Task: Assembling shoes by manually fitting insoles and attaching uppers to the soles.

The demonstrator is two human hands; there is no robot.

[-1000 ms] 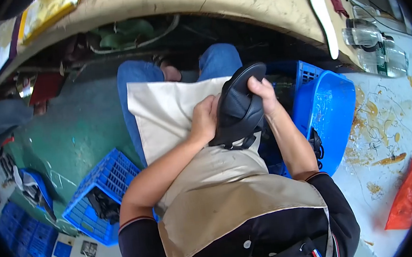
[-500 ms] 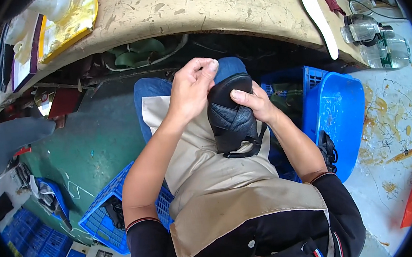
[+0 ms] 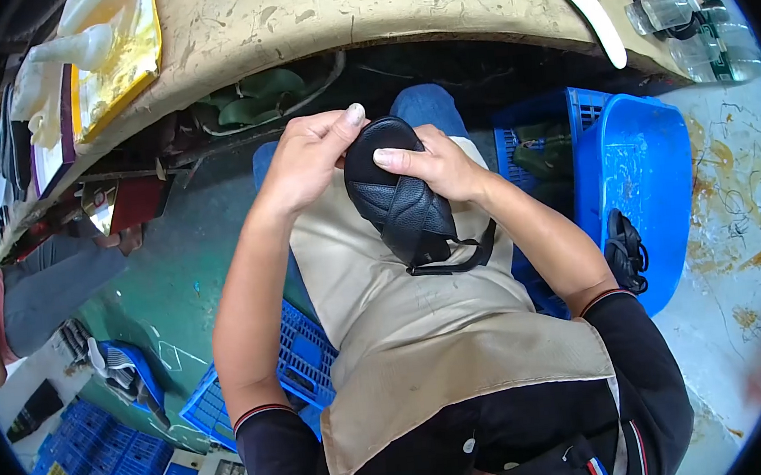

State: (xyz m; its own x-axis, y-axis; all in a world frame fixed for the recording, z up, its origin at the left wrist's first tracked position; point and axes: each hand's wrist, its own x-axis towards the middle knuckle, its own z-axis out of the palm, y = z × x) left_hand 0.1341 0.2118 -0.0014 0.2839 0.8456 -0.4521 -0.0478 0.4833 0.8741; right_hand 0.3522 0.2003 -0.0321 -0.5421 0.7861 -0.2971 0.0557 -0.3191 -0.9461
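Note:
A black sandal (image 3: 406,201) with crossed leather straps is held above my apron-covered lap, its rounded end pointing away from me and a thin strap hanging loose at the near end. My right hand (image 3: 437,165) grips it from the right, thumb pressed on the insole and fingers behind. At the sandal's upper left edge is my left hand (image 3: 315,157), closed, thumb against the curled fingers. Whatever lies inside that pinch, if anything, is hidden. The beige apron (image 3: 441,309) spreads beneath the sandal.
Ahead lies a worn workbench (image 3: 333,6) with a long white strip (image 3: 582,7) and a yellow-edged tray (image 3: 117,75). On my right stand a blue tub (image 3: 642,169), black sandals (image 3: 624,252) and clear bottles (image 3: 712,41). A blue crate (image 3: 304,348) sits left; another person's leg (image 3: 60,297) shows farther left.
Both hands and the sandal have shifted left and slightly away from me. The left hand has come lower against the sandal's edge. My view has also shifted.

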